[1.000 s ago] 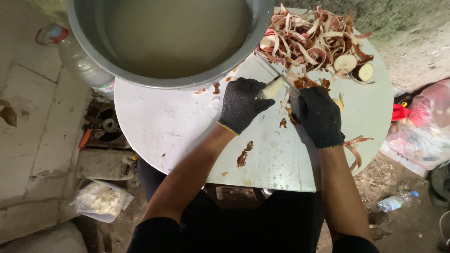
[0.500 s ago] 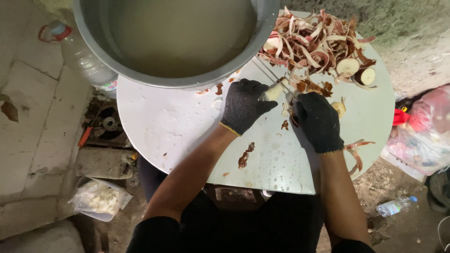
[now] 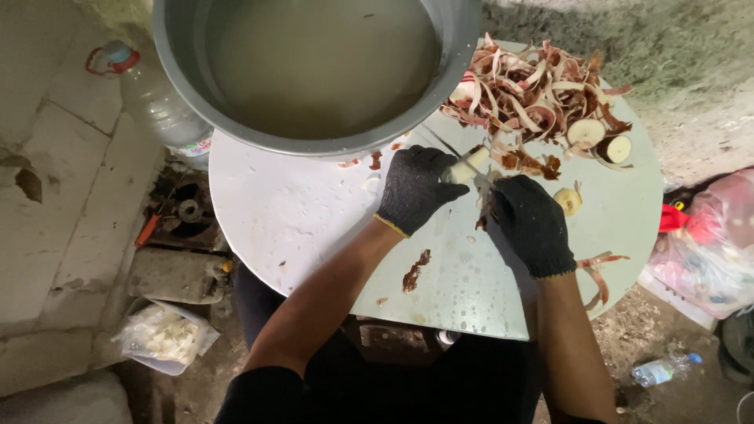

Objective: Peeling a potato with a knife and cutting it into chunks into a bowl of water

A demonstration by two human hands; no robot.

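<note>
As gloved left hand [image 3: 415, 188] pinches a pale peeled root [image 3: 463, 167], fingers pressed together, the right hand [image 3: 532, 221], clenched on a knife [image 3: 481, 182], could nick that glove on the wet round table [image 3: 298, 228].

The far rim of the metal basin [image 3: 314, 141] is cut off by the top edge. Beside the basin, most of the pale peeled piece [image 3: 465, 166] is hidden inside the left hand [image 3: 414, 188]. What is gripped in the right hand [image 3: 532, 221] is covered, possibly a knife.
</note>
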